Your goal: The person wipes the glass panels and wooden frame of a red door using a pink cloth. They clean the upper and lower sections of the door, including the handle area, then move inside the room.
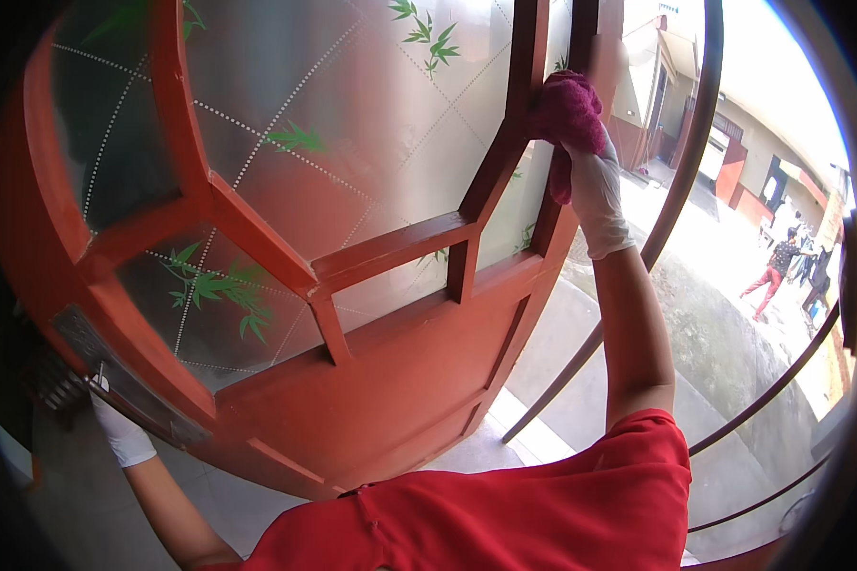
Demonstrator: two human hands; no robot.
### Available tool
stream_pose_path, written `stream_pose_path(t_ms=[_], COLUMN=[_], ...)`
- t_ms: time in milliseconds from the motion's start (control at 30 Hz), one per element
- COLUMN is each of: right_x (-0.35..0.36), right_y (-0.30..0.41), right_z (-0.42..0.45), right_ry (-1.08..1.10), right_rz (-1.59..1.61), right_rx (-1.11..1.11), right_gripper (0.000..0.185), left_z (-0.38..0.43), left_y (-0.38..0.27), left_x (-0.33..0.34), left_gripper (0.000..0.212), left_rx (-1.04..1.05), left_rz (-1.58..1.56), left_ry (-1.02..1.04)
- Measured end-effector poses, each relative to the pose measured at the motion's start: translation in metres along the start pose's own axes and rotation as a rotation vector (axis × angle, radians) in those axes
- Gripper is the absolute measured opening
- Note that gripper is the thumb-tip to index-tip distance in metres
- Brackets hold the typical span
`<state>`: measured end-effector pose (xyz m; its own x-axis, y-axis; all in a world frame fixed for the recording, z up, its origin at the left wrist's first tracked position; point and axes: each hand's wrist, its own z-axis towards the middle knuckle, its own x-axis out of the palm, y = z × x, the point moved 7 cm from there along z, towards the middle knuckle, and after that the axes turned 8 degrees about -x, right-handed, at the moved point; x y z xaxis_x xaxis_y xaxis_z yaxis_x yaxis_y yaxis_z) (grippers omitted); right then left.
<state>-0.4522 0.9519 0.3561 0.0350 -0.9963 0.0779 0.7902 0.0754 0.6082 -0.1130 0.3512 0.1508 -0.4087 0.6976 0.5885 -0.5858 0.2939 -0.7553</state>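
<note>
A red-painted wooden door (393,400) with frosted glass panes (343,157) fills the view before me; the glass bears green bamboo leaves and dotted lines. My right hand (591,168), in a white glove, holds a magenta terry cloth (568,107) against the wooden frame at the upper right. Part of the cloth hangs down beside the wrist. At the lower left, my left hand (107,407), also gloved in white, is closed around the door's metal handle (98,382), beside a dark metal lock plate (132,371). Its fingers are partly hidden.
Curved dark metal bars (685,135) pass close by my right arm. Beyond them lie pale steps (564,321) and a mossy concrete surface (721,357). Farther off, a person (777,268) stands by hanging laundry (818,275) in a sunlit yard. Grey floor tiles (221,492) show below the door.
</note>
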Motion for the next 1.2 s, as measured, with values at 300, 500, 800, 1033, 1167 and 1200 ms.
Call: stream_pose_path(t_ms=[300, 500, 800, 1033, 1167, 1200], right_x=[0.065, 0.034, -0.024, 0.036, 0.062, 0.062], right_y=[-0.005, -0.006, -0.021, -0.088, -0.104, -0.098], right_z=[-0.049, -0.011, -0.002, -0.068, -0.130, -0.143], right_ry=[-0.040, -0.359, -0.279, -0.110, -0.111, -0.026], right_rz=[0.021, -0.375, -0.497, -0.235, 0.217, 0.005], right_rx=[-0.354, -0.724, -0.641, -0.497, -0.129, -0.159], right_gripper=[0.038, 0.041, 0.026, 0.037, 0.037, 0.037], left_z=[-0.001, -0.009, -0.026, -0.022, -0.022, -0.023], left_y=[-0.004, -0.003, -0.001, -0.006, -0.010, -0.012], left_x=[0.007, 0.012, 0.033, 0.050, 0.042, 0.039], left_gripper=[0.055, 0.046, 0.054, 0.057, 0.056, 0.056], left_rx=[-0.053, -0.057, -0.007, 0.014, 0.039, 0.055], left_rz=[-0.093, -0.131, -0.076, -0.010, 0.049, 0.055], left_ry=[0.022, -0.160, -0.372, -0.332, -0.303, -0.294])
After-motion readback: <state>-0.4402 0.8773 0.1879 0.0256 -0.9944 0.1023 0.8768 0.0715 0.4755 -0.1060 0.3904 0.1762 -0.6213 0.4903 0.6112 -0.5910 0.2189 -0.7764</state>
